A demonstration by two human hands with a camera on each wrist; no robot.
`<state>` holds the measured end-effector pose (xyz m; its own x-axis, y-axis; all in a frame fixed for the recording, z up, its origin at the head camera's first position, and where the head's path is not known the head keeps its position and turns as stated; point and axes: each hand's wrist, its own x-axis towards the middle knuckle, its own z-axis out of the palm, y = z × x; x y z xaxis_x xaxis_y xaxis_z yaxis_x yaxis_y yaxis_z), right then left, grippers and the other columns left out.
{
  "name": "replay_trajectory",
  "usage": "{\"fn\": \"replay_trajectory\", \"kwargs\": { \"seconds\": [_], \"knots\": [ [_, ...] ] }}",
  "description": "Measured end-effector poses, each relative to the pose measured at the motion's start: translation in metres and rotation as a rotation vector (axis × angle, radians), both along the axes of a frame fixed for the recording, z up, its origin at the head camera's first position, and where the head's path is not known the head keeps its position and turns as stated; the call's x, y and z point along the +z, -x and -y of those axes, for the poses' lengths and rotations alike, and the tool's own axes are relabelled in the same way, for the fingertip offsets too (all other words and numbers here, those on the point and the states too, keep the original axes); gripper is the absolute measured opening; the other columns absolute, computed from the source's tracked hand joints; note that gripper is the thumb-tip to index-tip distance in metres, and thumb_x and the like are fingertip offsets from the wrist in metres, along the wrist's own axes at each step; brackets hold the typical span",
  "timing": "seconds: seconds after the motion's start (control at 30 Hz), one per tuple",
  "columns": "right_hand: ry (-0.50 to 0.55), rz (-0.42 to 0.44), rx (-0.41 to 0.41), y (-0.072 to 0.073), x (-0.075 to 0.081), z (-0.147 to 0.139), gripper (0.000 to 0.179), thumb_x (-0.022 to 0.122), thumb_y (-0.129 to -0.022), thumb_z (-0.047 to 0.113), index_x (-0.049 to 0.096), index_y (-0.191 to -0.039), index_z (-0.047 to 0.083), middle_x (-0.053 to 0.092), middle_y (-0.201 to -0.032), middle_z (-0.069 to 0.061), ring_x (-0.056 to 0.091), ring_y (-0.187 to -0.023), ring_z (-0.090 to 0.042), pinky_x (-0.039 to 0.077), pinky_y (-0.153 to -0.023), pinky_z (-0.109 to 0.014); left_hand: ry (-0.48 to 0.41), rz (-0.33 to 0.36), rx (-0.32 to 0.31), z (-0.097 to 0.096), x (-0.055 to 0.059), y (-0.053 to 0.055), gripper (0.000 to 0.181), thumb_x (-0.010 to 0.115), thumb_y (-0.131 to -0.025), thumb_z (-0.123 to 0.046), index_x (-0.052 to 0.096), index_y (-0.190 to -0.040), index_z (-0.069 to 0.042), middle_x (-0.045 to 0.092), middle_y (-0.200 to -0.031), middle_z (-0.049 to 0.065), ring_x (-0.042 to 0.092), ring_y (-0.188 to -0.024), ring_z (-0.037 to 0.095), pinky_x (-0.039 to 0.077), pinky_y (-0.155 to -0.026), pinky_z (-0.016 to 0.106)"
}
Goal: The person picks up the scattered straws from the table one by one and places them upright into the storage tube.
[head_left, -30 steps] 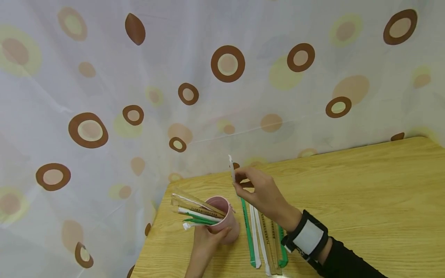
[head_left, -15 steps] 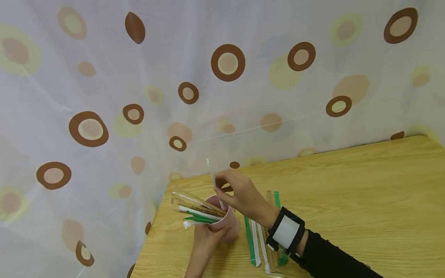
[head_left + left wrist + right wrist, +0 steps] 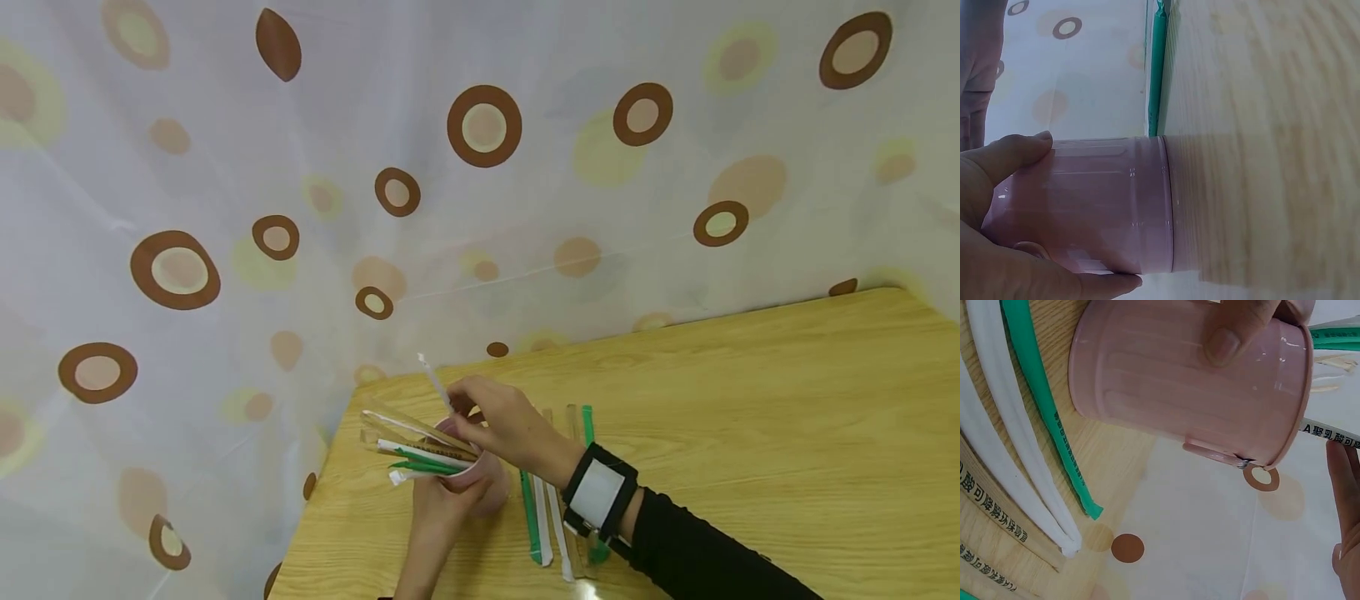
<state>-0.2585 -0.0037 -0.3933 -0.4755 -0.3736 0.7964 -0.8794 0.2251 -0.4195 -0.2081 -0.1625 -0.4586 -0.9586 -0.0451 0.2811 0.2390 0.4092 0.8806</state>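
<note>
My left hand (image 3: 441,512) grips a pink cup (image 3: 493,493) by its side, thumb and fingers round the wall. The cup stands on the table, its mouth holding several paper-wrapped straws (image 3: 420,452) in brown, white and green that lean left over the rim. Above the mouth, my right hand (image 3: 510,427) pinches a white-wrapped straw (image 3: 435,383), tilted with its upper end to the left. In the right wrist view, that straw's printed wrapper (image 3: 1330,432) runs past the cup's rim. A small handle (image 3: 1213,454) shows on the cup's side there.
Right of the cup, several wrapped straws lie side by side on the wooden table (image 3: 750,417): green (image 3: 529,521), white (image 3: 542,525) and brown (image 3: 573,550). My right forearm passes over some. A circle-patterned curtain (image 3: 562,192) hangs along the table's back and left edges.
My right hand has moved left and slightly down from above the loose straws to the cup's mouth, bringing the white straw's lower end into the cup. The left hand keeps its grip on the cup.
</note>
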Motion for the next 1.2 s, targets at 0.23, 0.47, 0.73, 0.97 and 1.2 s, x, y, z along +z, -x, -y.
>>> {"fn": "replay_trajectory", "kwargs": {
  "seconds": [0.23,0.47,0.73,0.97,1.2],
  "knots": [
    [-0.108,0.026,-0.062,0.003,-0.001,0.004,0.019,0.06,-0.089,0.016,0.055,-0.107,0.014,0.057,-0.096,0.006,0.055,-0.083,-0.002,0.046,-0.07,-0.015,-0.031,0.006,0.008,-0.003,0.008,-0.002,0.078,0.083,-0.065,-0.017,0.042,-0.131,-0.011,0.056,-0.123,0.006,0.052,-0.114,0.019,0.039,-0.099,0.036],
    [-0.142,0.018,-0.13,0.002,-0.009,0.012,0.02,0.061,-0.087,0.015,0.056,-0.106,0.014,0.057,-0.092,0.006,0.052,-0.079,-0.002,0.043,-0.068,-0.013,-0.057,0.002,-0.017,-0.002,0.002,0.0,0.078,0.083,-0.064,-0.021,0.04,-0.13,-0.017,0.056,-0.122,0.0,0.053,-0.112,0.014,0.041,-0.097,0.033],
    [-0.253,0.084,-0.178,-0.002,-0.012,0.016,0.016,0.059,-0.09,0.019,0.057,-0.105,0.015,0.054,-0.089,0.007,0.047,-0.072,0.0,0.041,-0.061,-0.013,-0.007,-0.002,-0.008,-0.003,-0.001,0.001,0.075,0.083,-0.065,-0.026,0.043,-0.127,-0.016,0.057,-0.12,-0.001,0.053,-0.109,0.013,0.042,-0.095,0.033],
    [-0.351,0.101,-0.177,-0.003,-0.011,0.019,0.016,0.056,-0.091,0.02,0.058,-0.106,0.015,0.056,-0.093,0.005,0.047,-0.068,0.001,0.039,-0.057,-0.011,0.051,0.015,-0.026,-0.002,0.001,0.001,0.071,0.081,-0.066,-0.038,0.044,-0.124,-0.023,0.057,-0.117,-0.006,0.054,-0.106,0.012,0.045,-0.091,0.034],
    [-0.464,0.153,-0.172,-0.007,-0.009,0.025,0.013,0.055,-0.092,0.02,0.059,-0.104,0.017,0.055,-0.09,0.006,0.045,-0.064,0.001,0.038,-0.054,-0.012,0.018,0.064,-0.047,-0.001,0.002,0.0,0.064,0.08,-0.068,-0.039,0.047,-0.122,-0.027,0.057,-0.119,-0.008,0.053,-0.11,0.011,0.042,-0.094,0.034]
  ]
}}
